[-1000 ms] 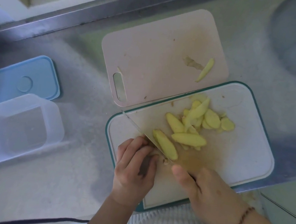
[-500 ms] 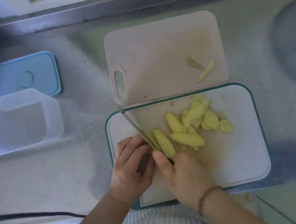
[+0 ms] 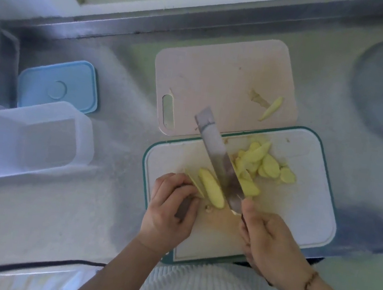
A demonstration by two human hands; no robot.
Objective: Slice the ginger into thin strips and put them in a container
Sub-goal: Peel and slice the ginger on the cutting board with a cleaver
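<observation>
My left hand (image 3: 172, 210) rests on the white, teal-rimmed cutting board (image 3: 299, 207), its curled fingers holding a thin pale ginger slice (image 3: 194, 183) at the fingertips. A thick yellow ginger slice (image 3: 211, 189) lies just to the right of it. My right hand (image 3: 269, 245) grips the handle of a knife (image 3: 218, 158). The blade is tilted with its flat side showing, and it points up and to the left above the board. Right of the blade sits a pile of several ginger slices (image 3: 266, 164). The clear container (image 3: 85, 131) stands open at the left with nothing visible in it.
A pink cutting board (image 3: 218, 80) lies behind the white one with one ginger slice (image 3: 272, 108) on it. A blue lid (image 3: 57, 85) lies behind the container. The steel counter's raised edge and a window sill run along the back.
The knife has risen off the board and swung right, its blade now tilted over the slices. My right hand drew back to the right. My left hand stayed in place.
</observation>
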